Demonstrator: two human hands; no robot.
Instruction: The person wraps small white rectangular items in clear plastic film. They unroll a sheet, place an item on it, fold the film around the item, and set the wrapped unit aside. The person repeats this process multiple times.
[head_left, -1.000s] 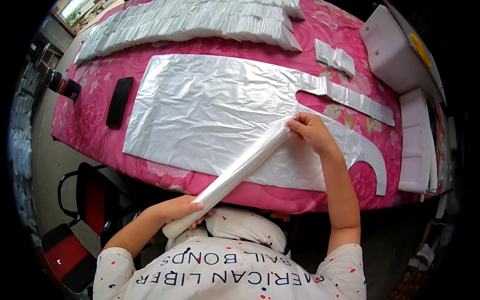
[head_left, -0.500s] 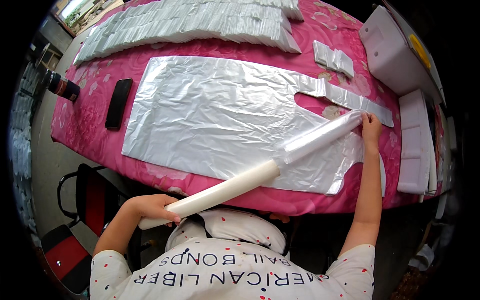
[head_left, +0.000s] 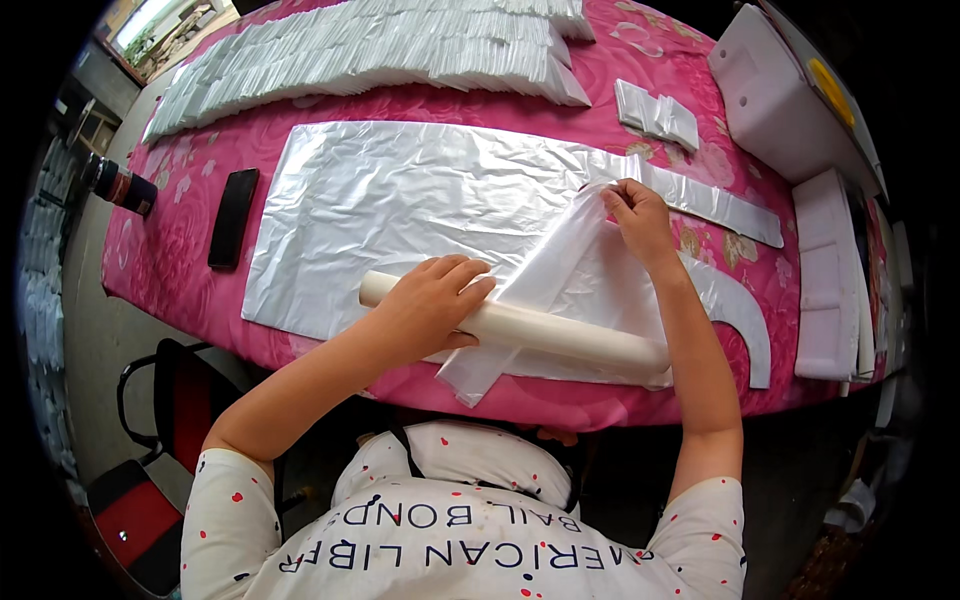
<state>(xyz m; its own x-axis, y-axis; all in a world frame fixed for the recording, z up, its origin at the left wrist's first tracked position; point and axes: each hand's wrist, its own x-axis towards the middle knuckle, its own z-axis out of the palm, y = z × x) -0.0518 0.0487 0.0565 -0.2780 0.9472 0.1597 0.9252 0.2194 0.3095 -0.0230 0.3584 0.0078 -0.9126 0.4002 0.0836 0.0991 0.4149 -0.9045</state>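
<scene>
My left hand (head_left: 428, 308) is wrapped over a cream-white tube (head_left: 580, 338), which lies slanted across flat plastic bags, its right end lower. With finger and thumb, my right hand (head_left: 642, 218) pinches the upper end of a folded translucent plastic bag (head_left: 548, 248). That folded bag runs down to the left and passes under the tube, its lower end reaching the table's near edge. Beneath both, silvery-white handled bags (head_left: 370, 215) lie spread flat, with their handles to the right. How many layers there are I cannot tell.
Long rows of folded bags (head_left: 350, 60) line the far side of the pink floral tablecloth (head_left: 180, 240). A small bundle of folded bags (head_left: 655, 115) sits far right. White foam boxes (head_left: 825, 275) flank the right edge. At left are a phone (head_left: 234, 218), a dark bottle (head_left: 120, 185) and chairs (head_left: 135, 510).
My left hand has brought the tube up and right, and its slant has reversed, so it now crosses the folded bag. My right hand has moved left, carrying the folded bag's end.
</scene>
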